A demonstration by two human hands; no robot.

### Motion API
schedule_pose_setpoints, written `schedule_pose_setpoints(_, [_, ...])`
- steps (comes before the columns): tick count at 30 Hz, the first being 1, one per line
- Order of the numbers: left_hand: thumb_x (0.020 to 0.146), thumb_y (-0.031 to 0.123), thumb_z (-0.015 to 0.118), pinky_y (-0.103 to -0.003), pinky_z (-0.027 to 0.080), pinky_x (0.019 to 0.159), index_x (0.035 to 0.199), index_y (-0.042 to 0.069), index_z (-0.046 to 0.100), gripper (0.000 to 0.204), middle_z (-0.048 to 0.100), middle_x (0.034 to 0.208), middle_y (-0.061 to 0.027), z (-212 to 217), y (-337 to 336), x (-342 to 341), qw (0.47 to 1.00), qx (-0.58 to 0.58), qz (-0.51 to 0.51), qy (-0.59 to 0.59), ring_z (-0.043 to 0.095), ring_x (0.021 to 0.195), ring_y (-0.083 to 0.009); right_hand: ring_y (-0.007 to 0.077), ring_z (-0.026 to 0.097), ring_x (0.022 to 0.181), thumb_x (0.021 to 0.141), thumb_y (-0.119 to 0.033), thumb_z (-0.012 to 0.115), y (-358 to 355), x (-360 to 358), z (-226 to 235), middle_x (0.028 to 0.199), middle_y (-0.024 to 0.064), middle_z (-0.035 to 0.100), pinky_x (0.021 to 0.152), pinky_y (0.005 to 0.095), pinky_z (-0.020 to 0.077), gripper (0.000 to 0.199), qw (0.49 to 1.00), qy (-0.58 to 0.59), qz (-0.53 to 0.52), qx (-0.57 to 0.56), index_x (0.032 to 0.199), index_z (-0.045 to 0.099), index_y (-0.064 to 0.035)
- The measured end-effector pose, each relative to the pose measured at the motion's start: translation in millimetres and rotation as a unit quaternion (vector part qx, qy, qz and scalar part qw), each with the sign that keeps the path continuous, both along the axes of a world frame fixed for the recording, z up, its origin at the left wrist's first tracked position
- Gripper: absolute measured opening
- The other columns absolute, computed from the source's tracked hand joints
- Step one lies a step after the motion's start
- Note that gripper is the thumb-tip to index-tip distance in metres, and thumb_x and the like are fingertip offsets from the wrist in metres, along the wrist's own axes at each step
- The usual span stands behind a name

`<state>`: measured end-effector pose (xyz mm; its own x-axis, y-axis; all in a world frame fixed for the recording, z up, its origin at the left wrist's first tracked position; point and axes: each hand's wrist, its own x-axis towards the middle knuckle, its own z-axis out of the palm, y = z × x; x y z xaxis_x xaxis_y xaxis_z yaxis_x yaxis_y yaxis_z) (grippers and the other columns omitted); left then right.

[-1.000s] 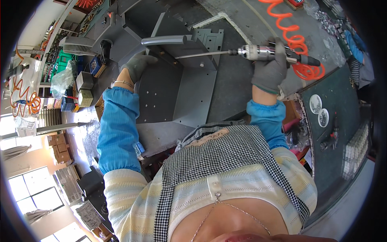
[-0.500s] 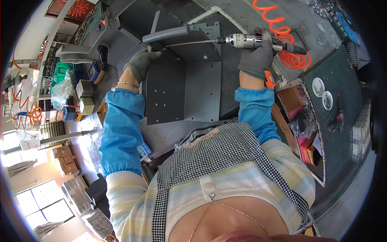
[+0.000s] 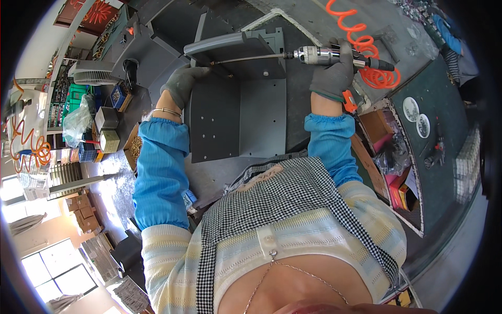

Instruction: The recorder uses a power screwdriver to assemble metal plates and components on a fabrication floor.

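Hands first, nearest to us: we are gripping the pneumatic screwdriver [image 3: 324,55] in the gloved right hand [image 3: 330,78], clenched around its barrel, while the gloved left hand [image 3: 184,86] is pressing, fingers curled, on the grey metal panel [image 3: 238,112] lying on the worktop [image 3: 314,99]. Farther out, we are holding the driver's long axis level, its bit running leftward toward the left hand, tip meeting the upright grey bracket [image 3: 230,44]. Beyond, an orange coiled hose [image 3: 361,31] is trailing off.

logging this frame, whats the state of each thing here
left hand: gloved, pressed on the panel's top left corner
right hand: gloved, gripping the screwdriver
screwdriver: held level, long bit tip at the bracket
grey panel: lying flat on the bench
orange hose: coiled, behind the screwdriver
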<state>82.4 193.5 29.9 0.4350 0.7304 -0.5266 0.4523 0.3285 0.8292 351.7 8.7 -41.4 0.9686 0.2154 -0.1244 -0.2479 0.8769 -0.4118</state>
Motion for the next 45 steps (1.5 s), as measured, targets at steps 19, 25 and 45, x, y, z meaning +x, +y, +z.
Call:
schedule_pose_setpoints(19, [0.083, 0.013, 0.069, -0.038, 0.059, 0.074, 0.117, -0.007, 0.061, 0.04, 0.069, 0.097, -0.0217, -8, 3, 5, 0.999, 0.035, 0.021, 0.033, 0.07, 0.077, -0.0305, 0.0279, 0.063, 0.092, 0.087, -0.013, 0.062, 20, 8, -15, 0.101, 0.0174, 0.063, 0.085, 0.0393, 0.0547, 0.026, 0.998, -0.017, 0.038, 0.048, 0.107, 0.058, 0.0031])
schedule_pose_setpoints(25, [0.084, 0.015, 0.069, -0.038, 0.059, 0.075, 0.116, -0.007, 0.061, 0.039, 0.069, 0.096, -0.0202, 2, -2, 5, 0.999, 0.033, 0.013, 0.03, 0.07, 0.077, -0.0294, 0.0236, 0.063, 0.096, 0.087, -0.012, 0.066, 11, 3, -6, 0.103, 0.014, 0.062, 0.086, 0.035, 0.0551, 0.027, 0.992, -0.03, 0.092, 0.075, 0.108, 0.059, 0.0041])
schedule_pose_setpoints(45, [0.082, 0.036, 0.064, -0.042, 0.048, 0.097, 0.117, 0.005, 0.066, 0.047, 0.066, 0.119, -0.0173, -150, 18, -274, 0.908, 0.155, 0.097, 0.376, 0.063, 0.111, -0.0371, 0.0303, 0.061, 0.106, 0.092, -0.024, 0.06, 4, 37, -16, 0.112, 0.0178, 0.064, 0.1, 0.0454, 0.0454, 0.036, 0.965, -0.117, 0.233, 0.023, 0.115, 0.059, 0.0048])
